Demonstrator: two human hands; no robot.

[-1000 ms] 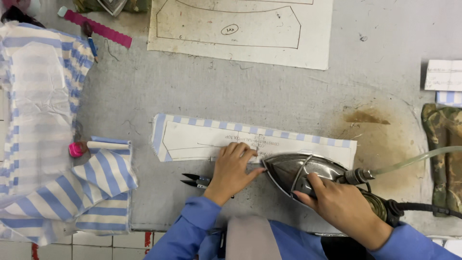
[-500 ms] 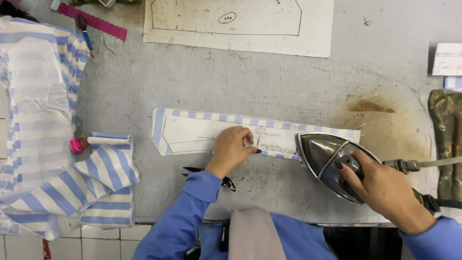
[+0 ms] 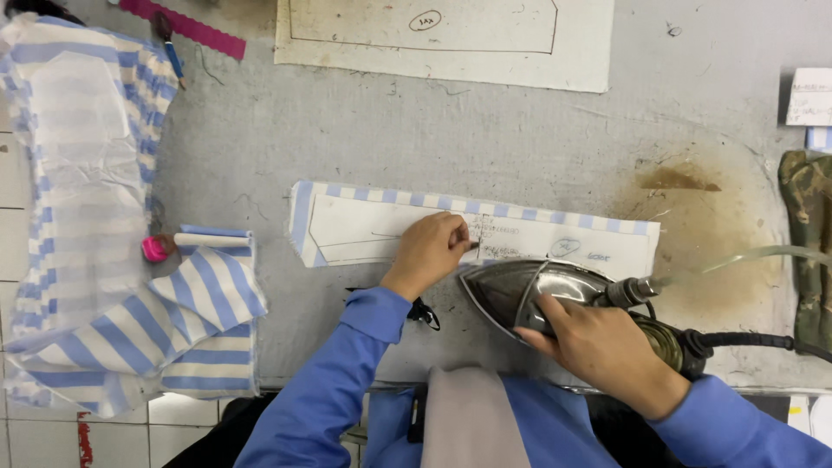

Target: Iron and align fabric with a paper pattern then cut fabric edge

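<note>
A long blue-and-white striped fabric strip lies across the grey ironing table, with a white paper template on top of it. My left hand presses fingertips down on the template near its middle. Gripped by its handle in my right hand is a steel steam iron, whose pointed nose sits at the strip's near edge just right of my left fingers. A clear hose and a black cord run from the iron to the right.
Stacked striped fabric pieces fill the left side, with a pink-capped tube on them. A large paper pattern lies at the far edge. Small black snips rest by my left wrist. A camouflage cloth is at right, beside a brown scorch stain.
The iron slid right off the strip half a second ago and has now come back left along the near edge toward my left hand, which stayed on the template.
</note>
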